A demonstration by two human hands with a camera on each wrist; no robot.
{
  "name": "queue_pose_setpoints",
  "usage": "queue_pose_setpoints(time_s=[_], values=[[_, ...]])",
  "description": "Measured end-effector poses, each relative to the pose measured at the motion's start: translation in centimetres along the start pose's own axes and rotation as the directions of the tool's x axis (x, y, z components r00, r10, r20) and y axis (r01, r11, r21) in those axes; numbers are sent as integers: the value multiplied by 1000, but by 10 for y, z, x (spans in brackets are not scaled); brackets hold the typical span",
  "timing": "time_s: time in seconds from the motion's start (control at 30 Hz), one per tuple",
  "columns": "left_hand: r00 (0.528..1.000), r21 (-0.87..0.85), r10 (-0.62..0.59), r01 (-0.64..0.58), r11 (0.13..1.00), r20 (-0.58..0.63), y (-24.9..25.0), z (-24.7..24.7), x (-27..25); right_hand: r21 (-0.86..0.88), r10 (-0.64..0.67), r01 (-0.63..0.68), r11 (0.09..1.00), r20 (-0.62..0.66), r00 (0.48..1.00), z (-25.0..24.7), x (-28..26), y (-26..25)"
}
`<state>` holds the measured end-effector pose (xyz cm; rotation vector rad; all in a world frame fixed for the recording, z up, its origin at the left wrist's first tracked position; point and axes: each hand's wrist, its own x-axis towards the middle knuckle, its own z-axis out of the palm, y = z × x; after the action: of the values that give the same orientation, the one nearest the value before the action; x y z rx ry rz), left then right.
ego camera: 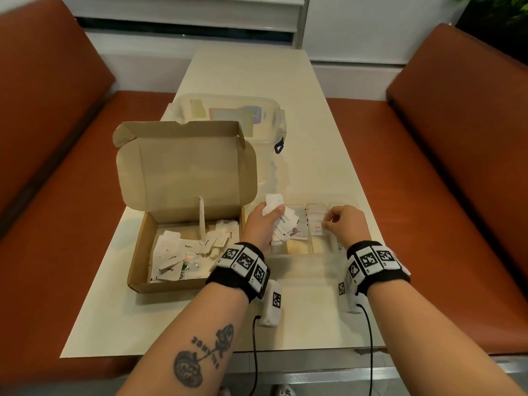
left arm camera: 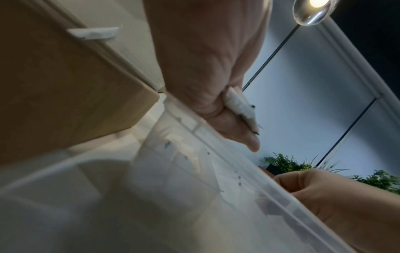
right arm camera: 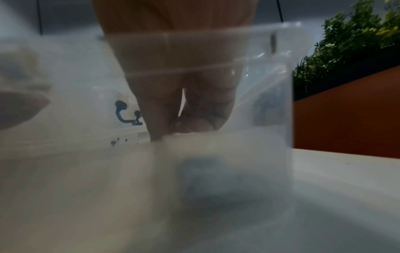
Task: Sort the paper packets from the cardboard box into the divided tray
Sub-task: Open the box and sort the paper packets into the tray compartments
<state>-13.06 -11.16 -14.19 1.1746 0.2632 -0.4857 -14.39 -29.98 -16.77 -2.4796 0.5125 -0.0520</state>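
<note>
While the cardboard box (ego camera: pixel 183 252) sits open left of the clear tray (ego camera: pixel 297 251), left hand (ego camera: pixel 261 222) clutching a bunch of packets (ego camera: pixel 274 202) above the tray, right hand (ego camera: pixel 347 224) pinching one packet (ego camera: pixel 315 224) in a tray compartment, loose packets left in the box.

Dim warm indoor light, a glaring ceiling lamp (left arm camera: pixel 315 10), wrist views blurred, head view's edges bowed.

Head looks down; wrists peer up beside tray (ego camera: pixel 347 199)

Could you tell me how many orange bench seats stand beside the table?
2: one orange bench seat along the table's left side, the other along its right side.
</note>
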Motion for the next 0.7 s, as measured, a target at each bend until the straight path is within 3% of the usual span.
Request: queue_pose_setpoints(time_s=[0.33,0.53,0.63,0.7], values=[[1000,84,16,-17,996,10,-3,0,1,-175,-101,98,980,-7,995,7,-2,4],[1000,125,17,-17,992,0,-4,0,2,-195,-87,83,977,-13,996,11,-1,4],[1000,113,13,-14,993,8,-5,0,4,-139,-91,82,987,-61,994,9,-4,-3],[1000,116,14,-13,993,-1,-6,-1,6,16,-109,112,994,-131,985,5,-10,-15]])
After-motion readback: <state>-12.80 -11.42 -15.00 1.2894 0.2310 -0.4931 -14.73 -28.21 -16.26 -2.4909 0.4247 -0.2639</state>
